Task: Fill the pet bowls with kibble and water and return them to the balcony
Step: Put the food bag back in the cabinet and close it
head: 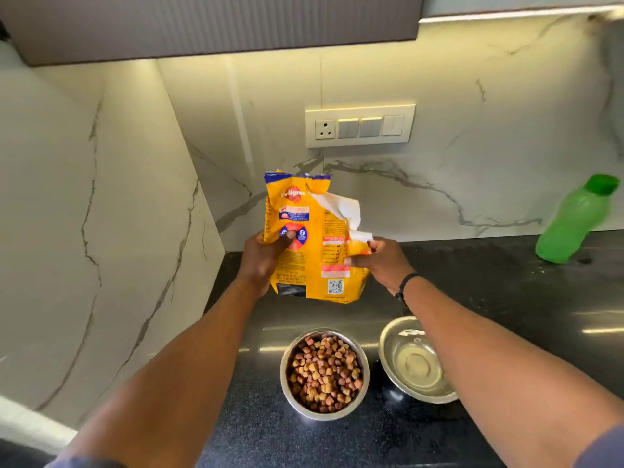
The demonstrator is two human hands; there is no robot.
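A yellow kibble bag (pixel 312 238) stands upright above the dark counter, its torn top open. My left hand (pixel 261 261) grips its left side with the thumb on the front. My right hand (pixel 381 260) pinches the bag's right edge near the tear. In front of the bag, a steel bowl (pixel 287 376) sits on the counter, filled with brown and tan kibble. To its right stands a second steel bowl (pixel 413 366), with nothing but a shiny bottom showing; my right forearm covers part of its rim.
A green plastic bottle (pixel 574 221) with no cap leans at the back right of the black counter (pixel 506 298). Marble walls close the left side and the back. A switch panel (pixel 359 125) is on the back wall, under a cabinet.
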